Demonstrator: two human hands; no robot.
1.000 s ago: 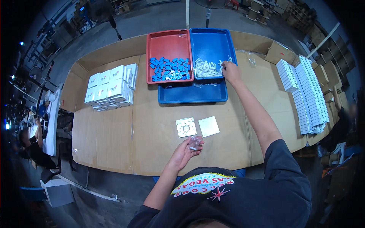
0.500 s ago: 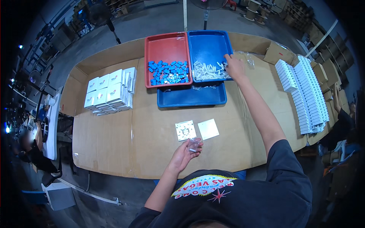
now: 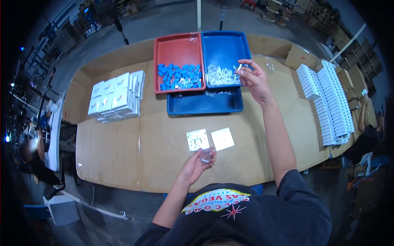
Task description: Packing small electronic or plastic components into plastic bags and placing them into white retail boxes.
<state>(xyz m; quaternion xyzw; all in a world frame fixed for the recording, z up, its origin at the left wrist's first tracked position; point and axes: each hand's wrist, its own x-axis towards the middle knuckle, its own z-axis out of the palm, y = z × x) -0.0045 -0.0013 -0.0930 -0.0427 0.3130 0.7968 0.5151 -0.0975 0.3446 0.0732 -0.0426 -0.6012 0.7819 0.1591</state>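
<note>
My left hand [image 3: 193, 167] holds a small clear plastic bag [image 3: 207, 153] above the near middle of the table, with a small white piece inside it. My right hand [image 3: 255, 84] is raised by the right rim of a blue tray [image 3: 224, 47]. Between its thumb and index finger is a slim white plastic piece [image 3: 239, 68]. More slender white pieces [image 3: 221, 75] lie heaped at the tray's near end. Just beyond the left hand is a square white faceplate base [image 3: 197, 139] with cutouts. A plain white square plate [image 3: 223, 138] lies beside it.
Left of the blue tray, a red tray [image 3: 179, 47] holds many blue parts [image 3: 180, 76]. Both stand over a lower blue tray [image 3: 205, 107]. Stacked white boxes [image 3: 113, 97] stand at the left, and long rows of white boxes [image 3: 328, 104] at the right. Cardboard walls [image 3: 271, 46] edge the table.
My right hand has lifted off the white pieces and drawn back toward me, now with one pinched in its fingers. The left hand has shifted slightly left with the bag.
</note>
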